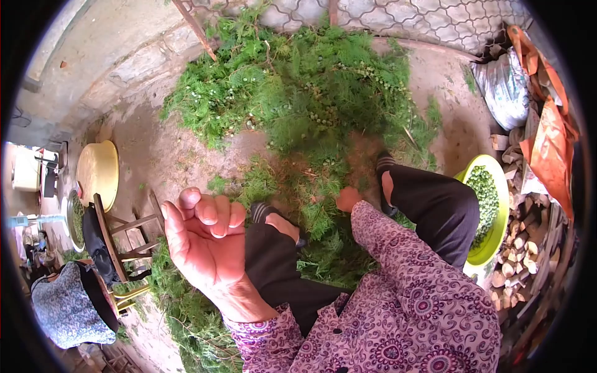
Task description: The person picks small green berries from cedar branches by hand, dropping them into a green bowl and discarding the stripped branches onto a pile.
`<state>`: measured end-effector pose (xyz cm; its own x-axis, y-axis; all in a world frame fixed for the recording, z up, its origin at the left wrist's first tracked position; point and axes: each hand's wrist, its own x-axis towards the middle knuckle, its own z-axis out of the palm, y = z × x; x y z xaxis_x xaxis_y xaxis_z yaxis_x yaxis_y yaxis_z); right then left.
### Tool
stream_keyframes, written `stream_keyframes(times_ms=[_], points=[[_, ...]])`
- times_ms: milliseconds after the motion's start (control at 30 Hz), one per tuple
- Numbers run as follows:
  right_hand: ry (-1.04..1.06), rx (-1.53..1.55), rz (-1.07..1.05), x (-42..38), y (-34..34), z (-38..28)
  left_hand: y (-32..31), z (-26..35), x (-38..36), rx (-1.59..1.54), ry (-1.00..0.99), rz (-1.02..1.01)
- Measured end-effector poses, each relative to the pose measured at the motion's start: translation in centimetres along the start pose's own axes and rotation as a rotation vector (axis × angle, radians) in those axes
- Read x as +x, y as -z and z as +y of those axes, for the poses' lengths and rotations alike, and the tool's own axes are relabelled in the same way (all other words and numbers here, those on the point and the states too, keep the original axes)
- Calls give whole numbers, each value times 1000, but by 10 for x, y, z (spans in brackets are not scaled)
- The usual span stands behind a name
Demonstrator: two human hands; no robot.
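My left hand [208,233] is raised palm up at the left, its fingers loosely curled and apart with nothing in the palm. Low between my knees, my right hand [348,199] looks closed beside the green sprigs [320,208]; its fingertips and whatever they hold are hidden. Ahead of my feet spreads a large heap of evergreen branches [298,93] with small pale green berries. More cut branches [193,317] lie on the ground left of my legs.
A yellow-green basin [495,242] of green berries stands by my right knee, near stacked firewood [516,273] and a white sack [502,90]. At the left are a large yellow basin [109,174], a wooden chair [112,239] and a patterned cloth [71,304]. Wire mesh [423,25] lines the back.
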<state>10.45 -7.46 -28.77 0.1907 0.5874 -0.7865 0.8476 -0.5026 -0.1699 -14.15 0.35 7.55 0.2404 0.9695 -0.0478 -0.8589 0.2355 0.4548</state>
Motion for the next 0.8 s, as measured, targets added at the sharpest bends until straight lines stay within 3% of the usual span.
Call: stream_keyframes(times_ms=[33, 100, 133, 200, 233, 300, 333, 400, 533, 600, 667, 733, 800], points=[[-2, -3, 6, 13, 0, 11, 0, 1, 0, -5, -6, 8], [255, 485, 76, 24, 7, 27, 0, 1, 0, -14, -5, 3], [253, 479, 82, 17, 11, 28, 1, 0, -1, -17, 0, 2], [102, 1814, -48, -9, 23, 29, 1, -1, -3, -21, -2, -2], [107, 1813, -39, -20, 31, 31, 1, -2, -3, -16, -3, -2], [165, 2053, -229, -37, 42, 33, 1, -2, -3, -21, 1, -11], [170, 2052, -224, -39, 43, 34, 2, -2, -3, -22, 4, -13], [259, 2155, -435, -45, 43, 33, 2, -1, -3, -27, 7, -5], [405, 2144, -488, -52, 48, 5, 4, -1, -2, -19, 10, -7], [190, 2103, -259, -56, 56, -20, 4, -1, -1, -14, 7, -15], [234, 2191, -244, -47, 58, -53, 2, -4, -2, -11, 15, -19], [377, 2030, -137, -64, 64, -105, -3, -8, -2, -10, 21, 4], [913, 1352, -19, -39, 31, -142, -6, -12, -3, 2, 23, -8]])
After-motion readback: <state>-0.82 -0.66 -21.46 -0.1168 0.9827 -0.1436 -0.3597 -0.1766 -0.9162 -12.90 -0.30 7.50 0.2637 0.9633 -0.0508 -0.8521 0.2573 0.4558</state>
